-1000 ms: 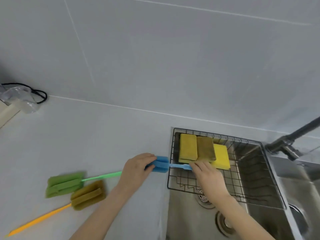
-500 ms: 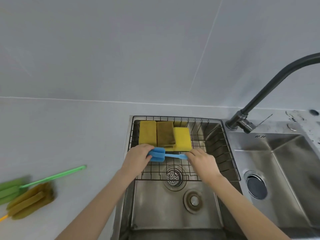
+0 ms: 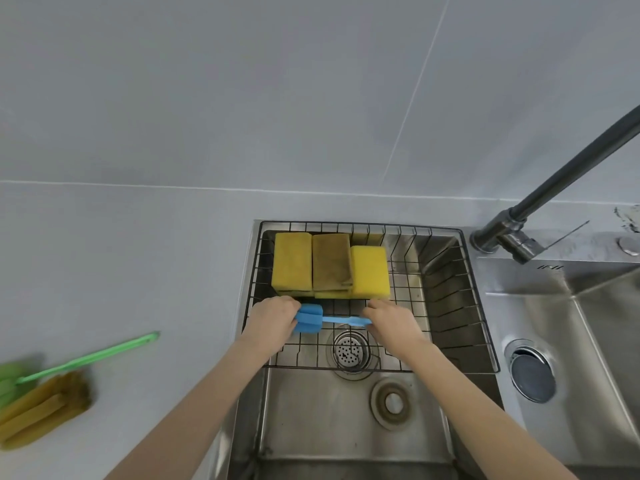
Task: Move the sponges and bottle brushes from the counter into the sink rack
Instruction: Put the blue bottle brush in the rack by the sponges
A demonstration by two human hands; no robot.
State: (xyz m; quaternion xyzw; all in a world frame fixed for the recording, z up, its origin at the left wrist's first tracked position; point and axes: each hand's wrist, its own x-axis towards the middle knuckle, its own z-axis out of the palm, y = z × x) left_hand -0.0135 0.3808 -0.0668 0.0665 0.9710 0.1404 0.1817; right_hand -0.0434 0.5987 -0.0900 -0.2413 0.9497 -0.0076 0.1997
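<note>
A blue bottle brush [image 3: 322, 320] lies crosswise low inside the black wire sink rack [image 3: 460, 306], just in front of the sponges. My left hand [image 3: 275, 320] grips its foam head and my right hand [image 3: 389, 322] holds its handle end. Three sponges stand side by side at the rack's back left: a yellow-green one [image 3: 292, 261], a brown one [image 3: 330, 261] and a bright yellow one [image 3: 369, 270]. On the counter at the far left lie a green bottle brush [image 3: 90, 355] and a brownish-yellow one [image 3: 41, 408], partly cut off by the frame edge.
The rack hangs over the left steel sink basin [image 3: 329, 420] with its strainer [image 3: 348, 348] and drain [image 3: 391, 403]. A dark faucet [image 3: 540, 195] rises at the right above a second basin [image 3: 588, 341]. Grey counter [image 3: 138, 265] stretches left of the sink.
Both hands carried the blue brush from the rack's left rim to inside the rack and lowered it slightly. The view swung right, so the counter brushes now sit at the left edge.
</note>
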